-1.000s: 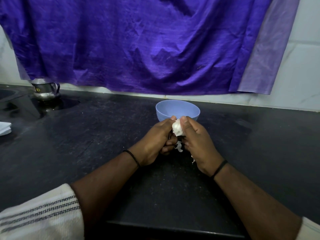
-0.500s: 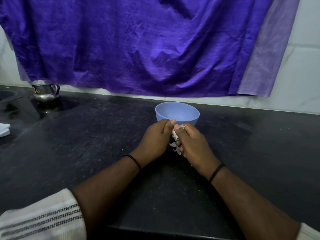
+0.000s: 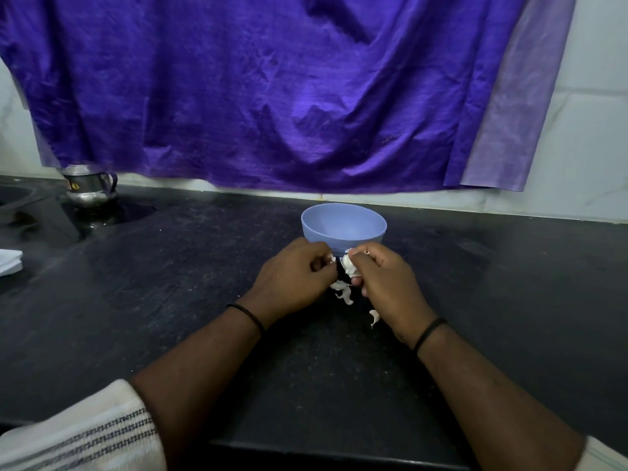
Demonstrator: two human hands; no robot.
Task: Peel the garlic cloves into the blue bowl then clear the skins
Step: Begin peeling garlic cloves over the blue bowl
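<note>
The blue bowl (image 3: 343, 224) stands on the black counter (image 3: 170, 283), just beyond my hands; its inside looks empty from here. My right hand (image 3: 384, 283) grips a white garlic piece (image 3: 348, 265) between thumb and fingers. My left hand (image 3: 292, 278) has its fingers curled, pinching a small white bit (image 3: 331, 258) at the fingertips. A narrow gap separates the two hands. Loose white garlic skins (image 3: 343, 290) lie on the counter under my hands, and one more skin (image 3: 373, 316) lies beside my right wrist.
A steel jug (image 3: 90, 186) stands at the back left by a sink edge (image 3: 17, 195). A white folded cloth (image 3: 10, 261) lies at the far left. A purple cloth (image 3: 272, 96) hangs on the tiled wall behind the counter.
My hands have drawn slightly apart and dropped lower in front of the bowl. More white skins now lie on the counter beneath them.
</note>
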